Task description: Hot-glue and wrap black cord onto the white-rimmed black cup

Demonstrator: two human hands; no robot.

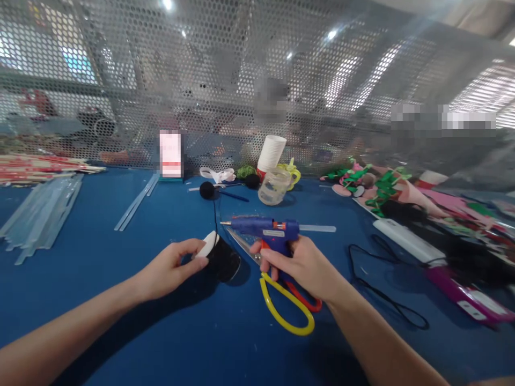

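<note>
My right hand [303, 268] grips a blue hot glue gun [267, 229], nozzle pointing left, a clear glue stick poking out of its back. My left hand [171, 268] pinches a small white oval piece [208, 244] held against a black round object [224, 260] on the blue table. The glue gun's nozzle tip is just right of the white piece. Scissors with yellow and red handles [287, 303] lie on the table under my right hand.
Clear glue sticks [40, 214] lie at the left. A stack of white cups [271, 153], a clear plastic cup [274, 187], black pom-poms [206, 190] and green ribbon pieces [382, 187] sit near a perforated metal screen. A white power strip [404, 240] and black cord [378, 289] are at the right.
</note>
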